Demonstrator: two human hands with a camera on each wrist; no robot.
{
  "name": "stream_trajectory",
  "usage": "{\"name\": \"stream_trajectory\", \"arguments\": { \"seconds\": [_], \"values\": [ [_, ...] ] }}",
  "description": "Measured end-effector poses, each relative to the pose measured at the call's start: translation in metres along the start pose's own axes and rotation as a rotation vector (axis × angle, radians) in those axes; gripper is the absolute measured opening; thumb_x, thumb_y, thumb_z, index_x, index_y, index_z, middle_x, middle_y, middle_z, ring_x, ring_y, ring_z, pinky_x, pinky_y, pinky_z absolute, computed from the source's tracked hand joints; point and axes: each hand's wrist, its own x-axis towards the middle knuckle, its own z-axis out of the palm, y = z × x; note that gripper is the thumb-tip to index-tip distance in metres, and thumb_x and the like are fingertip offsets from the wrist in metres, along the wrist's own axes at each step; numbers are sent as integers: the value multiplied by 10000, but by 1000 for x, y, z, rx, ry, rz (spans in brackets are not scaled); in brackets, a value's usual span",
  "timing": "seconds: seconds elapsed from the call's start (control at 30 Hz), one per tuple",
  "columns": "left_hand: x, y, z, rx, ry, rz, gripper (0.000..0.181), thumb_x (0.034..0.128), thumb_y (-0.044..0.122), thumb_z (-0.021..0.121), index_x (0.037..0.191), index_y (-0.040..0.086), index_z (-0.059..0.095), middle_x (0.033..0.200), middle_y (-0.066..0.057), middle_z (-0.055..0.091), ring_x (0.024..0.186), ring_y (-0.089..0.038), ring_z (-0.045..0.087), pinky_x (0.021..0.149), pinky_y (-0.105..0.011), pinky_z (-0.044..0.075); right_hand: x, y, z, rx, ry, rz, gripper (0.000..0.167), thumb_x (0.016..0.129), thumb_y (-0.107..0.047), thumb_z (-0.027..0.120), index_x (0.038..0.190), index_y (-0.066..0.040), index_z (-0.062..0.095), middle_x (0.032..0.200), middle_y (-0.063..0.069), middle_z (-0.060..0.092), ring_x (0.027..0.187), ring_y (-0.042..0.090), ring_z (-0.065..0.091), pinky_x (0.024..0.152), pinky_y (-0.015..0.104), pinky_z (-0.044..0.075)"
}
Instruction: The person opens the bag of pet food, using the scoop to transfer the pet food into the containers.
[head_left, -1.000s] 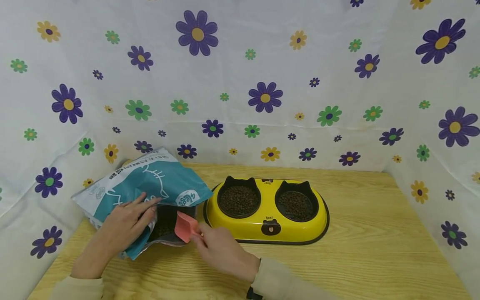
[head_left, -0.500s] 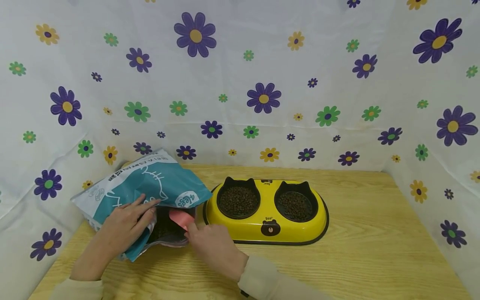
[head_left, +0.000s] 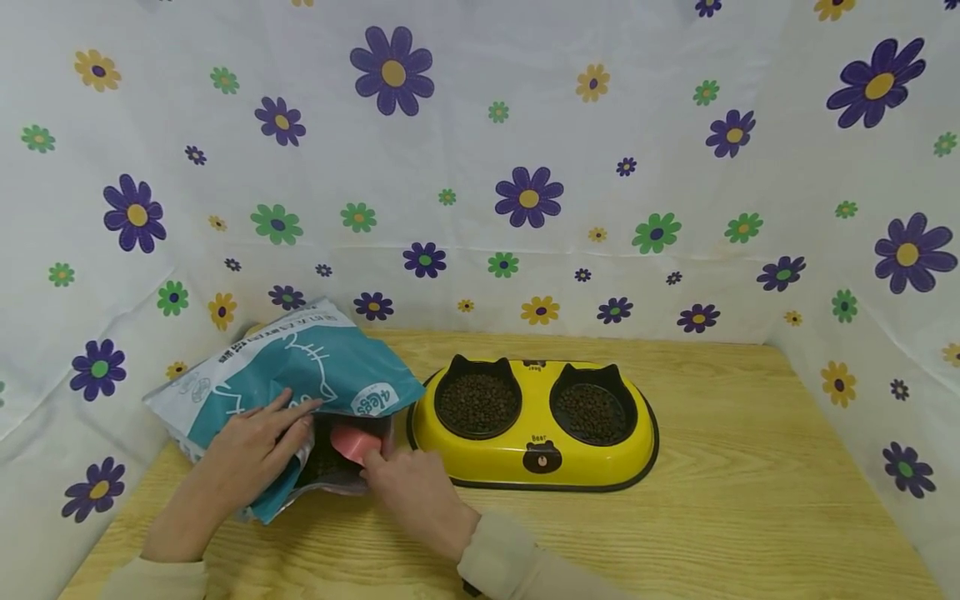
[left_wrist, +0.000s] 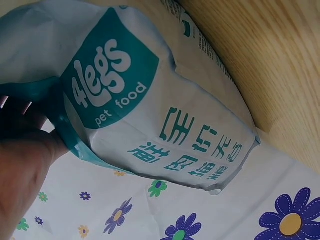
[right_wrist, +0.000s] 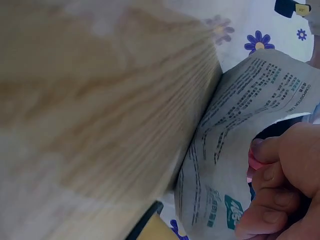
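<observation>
A teal and white pet food bag (head_left: 345, 354) lies on its side at the left, its open mouth facing the right hand. My left hand (head_left: 251, 446) grips the bag by a fold beside the mouth; in the left wrist view that hand (left_wrist: 25, 165) has the teal edge between thumb and fingers. My right hand (head_left: 420, 496) holds a pink scoop (head_left: 351, 442) by its handle, with the scoop's head inside the mouth. Dark kibble shows dimly within. In the right wrist view, the curled fingers (right_wrist: 280, 200) and the bag's rim hide most of the scoop (right_wrist: 254, 162).
Right of the bag stands a yellow double feeder (head_left: 480, 462) with two black cat-eared bowls, both containing brown kibble (head_left: 478, 402). The wooden table (head_left: 735, 467) extends to the right. A white flowered cloth (head_left: 450, 150) encloses the back and sides.
My right hand has moved left, carrying the pink scoop from the edge of the mouth deeper into the bag. The left hand and feeder have stayed in place.
</observation>
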Motion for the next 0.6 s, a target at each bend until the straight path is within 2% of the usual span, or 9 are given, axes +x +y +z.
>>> {"name": "stream_trajectory", "arguments": {
  "seconds": [0.23, 0.37, 0.6],
  "values": [
    [0, 0, 0, 3, -4, -7, 387, 1089, 273, 478, 1377, 88, 659, 1409, -310, 578, 1307, -550, 541, 1020, -754, 414, 1, -3, 3, 149, -7, 35, 213, 1013, -360, 642, 925, -170, 604, 573, -86, 501, 437, 36, 490, 347, 166, 268],
    [0, 0, 0, 0, 2, -2, 381, 1087, 272, 486, 1377, 96, 661, 1410, -310, 577, 1303, -549, 546, 1017, -754, 413, 3, -3, 2, 279, -47, 79, 230, 1036, -328, 606, 908, -136, 590, 575, -76, 457, 427, 8, 420, 357, 123, 222],
    [0, 0, 2, -5, 13, 3, 374, 1085, 267, 494, 1374, 102, 664, 1405, -304, 583, 1298, -547, 551, 1001, -758, 421, 6, -5, 0, 391, -118, 148, 253, 1056, -320, 567, 916, -109, 584, 598, -63, 425, 422, 13, 343, 361, 106, 198]
  ]
}}
